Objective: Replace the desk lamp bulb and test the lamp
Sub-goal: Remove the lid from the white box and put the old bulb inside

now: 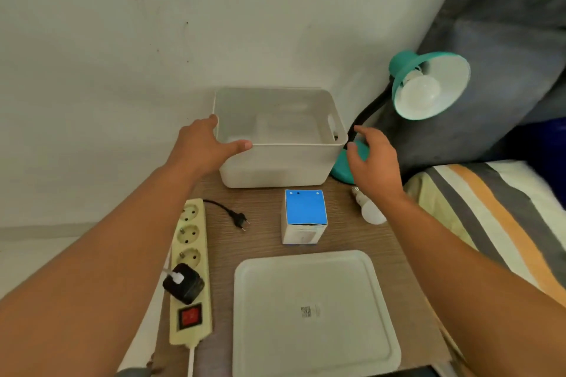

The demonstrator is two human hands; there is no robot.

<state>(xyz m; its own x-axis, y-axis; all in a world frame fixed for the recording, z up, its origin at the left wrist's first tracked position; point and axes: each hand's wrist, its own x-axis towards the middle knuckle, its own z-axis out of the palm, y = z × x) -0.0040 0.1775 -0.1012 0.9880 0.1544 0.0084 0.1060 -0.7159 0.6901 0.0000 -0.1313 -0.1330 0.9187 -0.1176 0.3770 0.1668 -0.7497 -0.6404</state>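
Left hand [205, 144] grips bin [275, 162] rim at 12; right hand [375, 159] spread wide, empty, beside it. Lamp [428, 86] at 2, bulb [369, 206] loose on bench [263, 242]. Suggest: slide bin aside level, don't snag lamp neck.

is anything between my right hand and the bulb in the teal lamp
Nothing visible blocks it. The right hand hovers by the teal desk lamp's base; the white round bulb sits in the open shade, up and right.
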